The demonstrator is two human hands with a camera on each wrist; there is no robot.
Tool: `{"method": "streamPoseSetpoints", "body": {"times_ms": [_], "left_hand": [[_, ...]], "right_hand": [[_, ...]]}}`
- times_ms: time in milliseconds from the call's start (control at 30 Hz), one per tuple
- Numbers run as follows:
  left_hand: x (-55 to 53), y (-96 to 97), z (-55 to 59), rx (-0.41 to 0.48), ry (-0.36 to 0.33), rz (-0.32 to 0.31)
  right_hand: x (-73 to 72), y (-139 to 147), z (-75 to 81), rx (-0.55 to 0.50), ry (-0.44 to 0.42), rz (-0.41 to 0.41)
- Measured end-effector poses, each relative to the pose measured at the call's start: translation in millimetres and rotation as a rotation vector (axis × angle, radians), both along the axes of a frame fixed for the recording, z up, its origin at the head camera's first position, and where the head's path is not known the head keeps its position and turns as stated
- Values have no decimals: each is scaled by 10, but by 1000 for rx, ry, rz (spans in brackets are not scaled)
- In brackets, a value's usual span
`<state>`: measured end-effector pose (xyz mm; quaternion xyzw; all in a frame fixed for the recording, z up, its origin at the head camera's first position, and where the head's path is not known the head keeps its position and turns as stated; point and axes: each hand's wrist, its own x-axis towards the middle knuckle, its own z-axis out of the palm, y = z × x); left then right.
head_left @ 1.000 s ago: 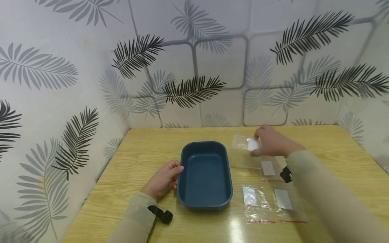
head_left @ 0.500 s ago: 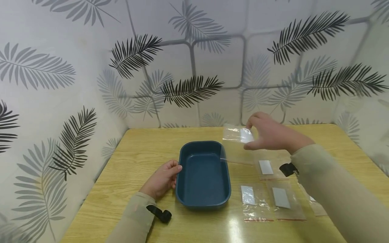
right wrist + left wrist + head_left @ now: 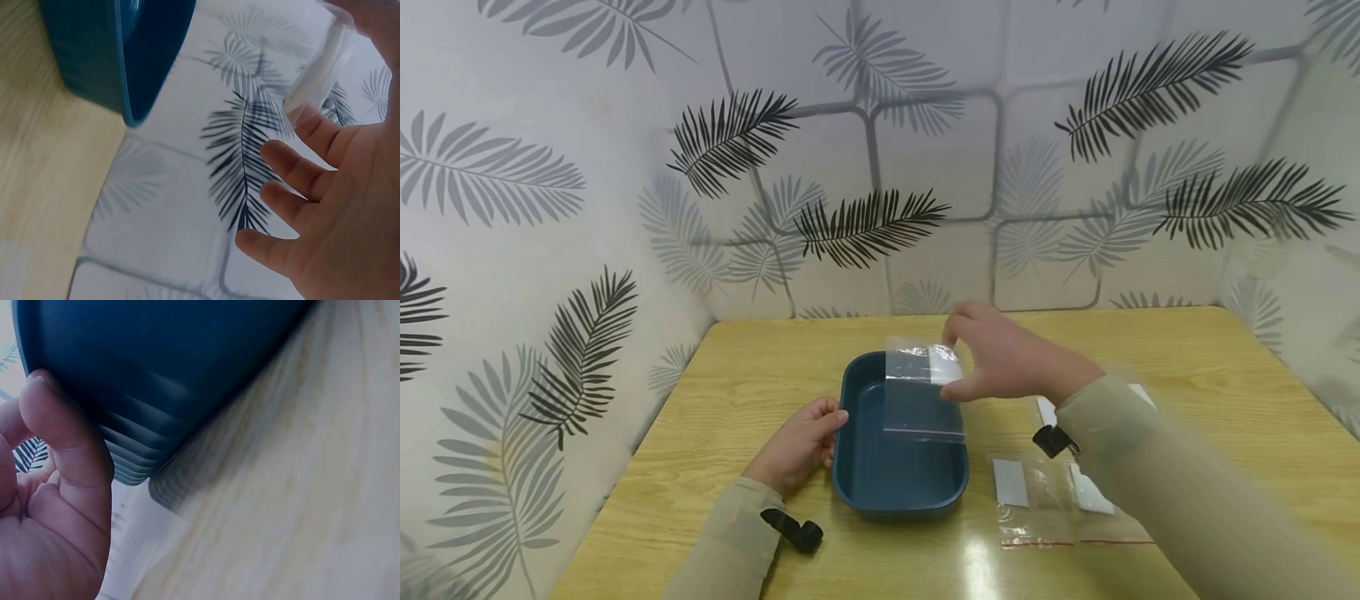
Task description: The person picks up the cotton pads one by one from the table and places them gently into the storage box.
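A dark blue rectangular plastic tub (image 3: 895, 483) stands on the table. My left hand (image 3: 801, 442) grips its left rim, thumb over the edge; the left wrist view shows the thumb against the ribbed tub wall (image 3: 137, 425). Over the tub's right far part, my right hand (image 3: 1007, 354) holds a clear zip bag (image 3: 917, 408) with a white card-like piece (image 3: 945, 364) inside. It pinches the bag by its right side between thumb and forefinger. From the right wrist view, the bag (image 3: 319, 78) is seen nearly edge-on, and the other fingers (image 3: 290, 162) are spread.
Several similar clear bags lie right of the tub; one flat bag (image 3: 1036, 521) has a red zip line, another bag (image 3: 1112, 525) is partly under my right sleeve (image 3: 1157, 467). The wooden table (image 3: 760, 358) meets a leaf-patterned wall (image 3: 925, 167).
My right hand has lifted the zip bag off the table and carried it left until it hangs over the tub. My left hand has kept its grip on the rim.
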<state>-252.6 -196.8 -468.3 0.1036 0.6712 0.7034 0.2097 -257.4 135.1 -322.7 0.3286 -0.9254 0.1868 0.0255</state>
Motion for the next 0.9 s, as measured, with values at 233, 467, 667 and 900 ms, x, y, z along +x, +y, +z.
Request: {"method": "streamPoseSetpoints", "body": {"times_ms": [233,467,667,900], "left_hand": [[7,14,7,5,-11,9],[14,15,7,11,-5,6],[5,6,-4,3,9,10],[19,9,0,7,11,19]], "right_hand": [[-7,-224,-154,46,58,-3],[-26,-282,-226,55,77,-23],[-46,-304,-253,93,73,-41],[-65,-284,-283,142,83,-66]]}}
